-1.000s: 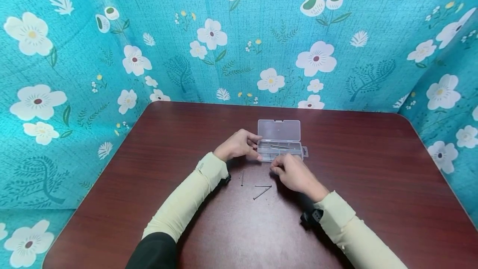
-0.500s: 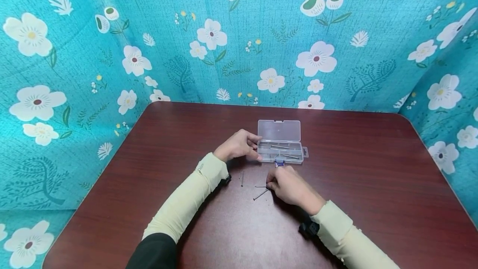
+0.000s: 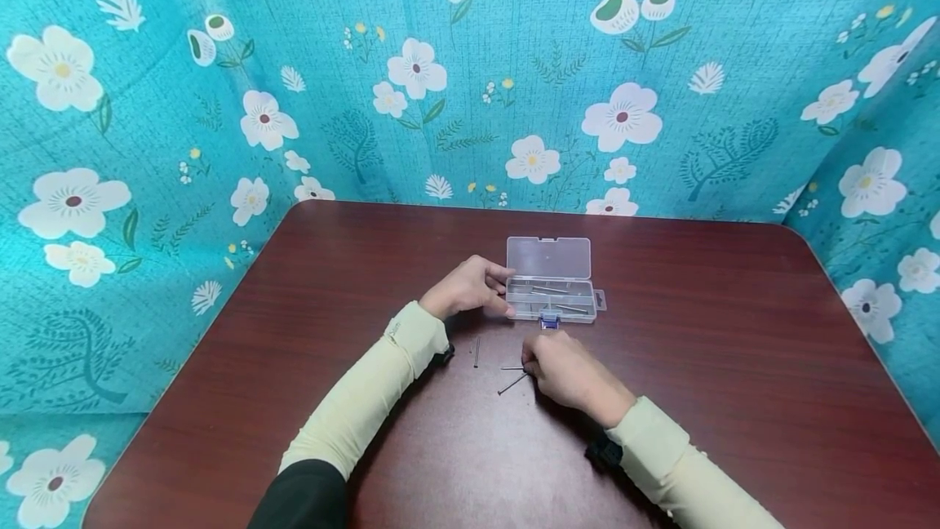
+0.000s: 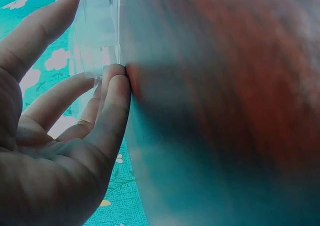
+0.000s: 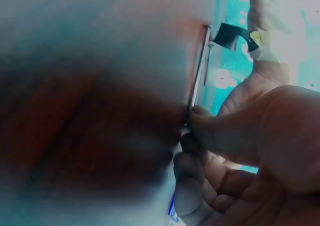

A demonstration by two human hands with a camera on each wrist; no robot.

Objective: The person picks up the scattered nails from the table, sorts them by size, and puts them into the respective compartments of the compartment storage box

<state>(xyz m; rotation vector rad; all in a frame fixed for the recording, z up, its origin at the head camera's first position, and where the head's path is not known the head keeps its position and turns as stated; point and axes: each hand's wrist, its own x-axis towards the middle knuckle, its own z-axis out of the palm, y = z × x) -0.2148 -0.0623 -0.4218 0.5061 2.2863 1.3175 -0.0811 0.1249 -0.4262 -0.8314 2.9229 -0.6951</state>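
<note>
A clear plastic compartment box [image 3: 551,300] lies on the table with its lid [image 3: 548,258] raised at the back. Several nails [image 3: 569,308] lie in its compartments. My left hand [image 3: 468,284] rests against the box's left end, thumb near the front corner and forefinger near the back corner. In the left wrist view, extended fingertips touch the clear wall. In front of the box, my right hand [image 3: 565,370] pinches the end of a nail [image 5: 200,66] between thumb and curled fingers. Another nail [image 3: 512,384] lies slanted beside it, its right end hidden by the hand.
One more nail [image 3: 476,352] lies to the left, between the hands. A blue latch [image 3: 549,322] hangs at the box's front edge. The dark red-brown table [image 3: 698,284] meets a turquoise flowered cloth [image 3: 470,145] at the back.
My right hand has moved from the box's front edge back toward me, down to the loose nails. A nail now shows in the front compartment. The left hand stays put.
</note>
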